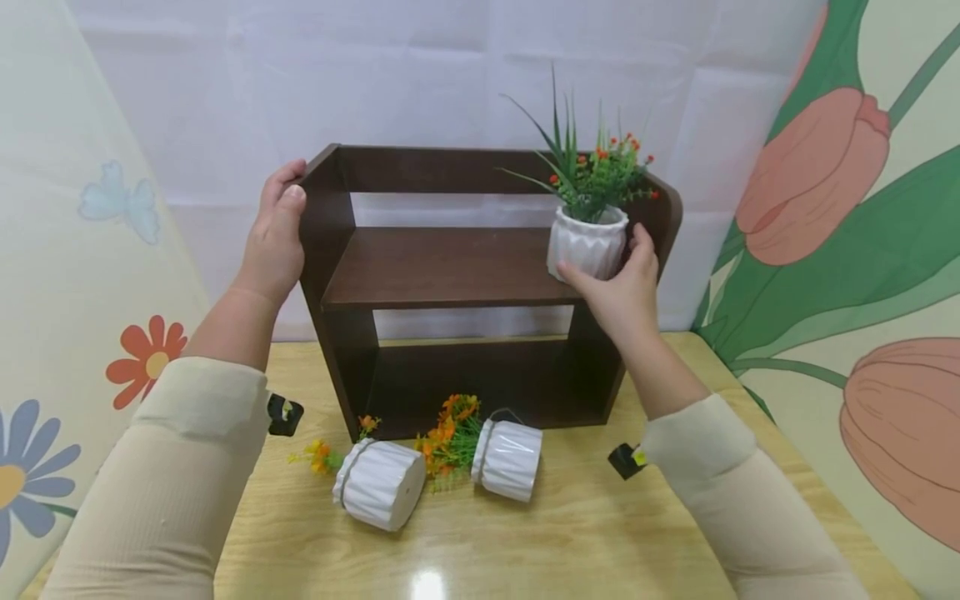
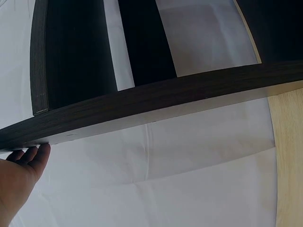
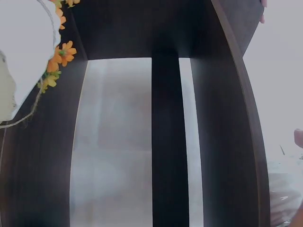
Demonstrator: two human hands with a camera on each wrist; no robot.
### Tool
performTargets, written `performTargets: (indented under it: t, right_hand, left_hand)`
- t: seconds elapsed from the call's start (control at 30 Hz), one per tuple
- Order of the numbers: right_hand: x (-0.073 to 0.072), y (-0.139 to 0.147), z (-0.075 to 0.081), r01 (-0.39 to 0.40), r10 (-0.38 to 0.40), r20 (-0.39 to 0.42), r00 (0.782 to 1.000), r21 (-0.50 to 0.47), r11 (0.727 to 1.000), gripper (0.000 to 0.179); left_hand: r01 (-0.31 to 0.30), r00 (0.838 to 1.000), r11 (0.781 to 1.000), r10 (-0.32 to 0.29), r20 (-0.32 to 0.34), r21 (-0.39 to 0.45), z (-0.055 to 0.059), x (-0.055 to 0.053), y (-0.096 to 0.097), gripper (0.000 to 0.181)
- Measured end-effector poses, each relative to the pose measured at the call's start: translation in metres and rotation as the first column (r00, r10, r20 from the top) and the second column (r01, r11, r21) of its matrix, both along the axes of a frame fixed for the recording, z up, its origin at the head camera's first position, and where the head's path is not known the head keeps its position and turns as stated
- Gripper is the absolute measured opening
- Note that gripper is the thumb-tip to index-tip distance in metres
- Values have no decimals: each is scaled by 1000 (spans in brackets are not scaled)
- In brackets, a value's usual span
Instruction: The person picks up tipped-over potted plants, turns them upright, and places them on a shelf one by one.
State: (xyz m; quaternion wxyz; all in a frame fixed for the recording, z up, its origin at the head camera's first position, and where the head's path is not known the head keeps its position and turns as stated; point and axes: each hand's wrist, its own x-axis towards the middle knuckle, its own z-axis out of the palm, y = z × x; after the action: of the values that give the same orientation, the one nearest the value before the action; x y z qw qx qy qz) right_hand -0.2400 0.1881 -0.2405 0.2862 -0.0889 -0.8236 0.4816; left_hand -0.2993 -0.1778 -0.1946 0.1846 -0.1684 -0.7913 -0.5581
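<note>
My left hand [image 1: 276, 242] rests against the outer face of the left side panel of a dark brown two-tier shelf [image 1: 442, 267]. In the left wrist view, the left fingertips [image 2: 41, 153] touch that panel. With thumb and fingers around it, my right hand [image 1: 626, 292] holds a white ribbed flowerpot [image 1: 585, 242] at the right end of the upper board. The pot stands upright, with grassy leaves and small red flowers. Only part of this pot [image 3: 281, 194] and the right thumb [image 3: 298, 138] show in the right wrist view.
Before the shelf, two white flowerpots, the left one [image 1: 382, 483] and the right one [image 1: 507, 458], lie tipped over on the wooden table [image 1: 480, 550], near orange flowers [image 1: 450, 429]. White cloth [image 1: 450, 75] hangs behind. Flower-patterned panels [image 1: 847, 208] flank the table.
</note>
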Motion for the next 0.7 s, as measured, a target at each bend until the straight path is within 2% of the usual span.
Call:
performTargets:
  t: [0.33,0.5,0.7]
  right_hand:
    - [17,2,-8,-93,94,-15,995,42,995,111]
    - [26,3,-13,-152,153,-18,988,56,987,106]
    - [38,3,-20,-197,195,42,980,64,978,106]
  left_hand:
    - [-6,1000,1000,6,-14,11,1,-1,1,52]
    - [-2,1000,1000,2,3,24,1,-1,2,51]
    - [-9,1000,1000,9,16,12,0,-1,2,51]
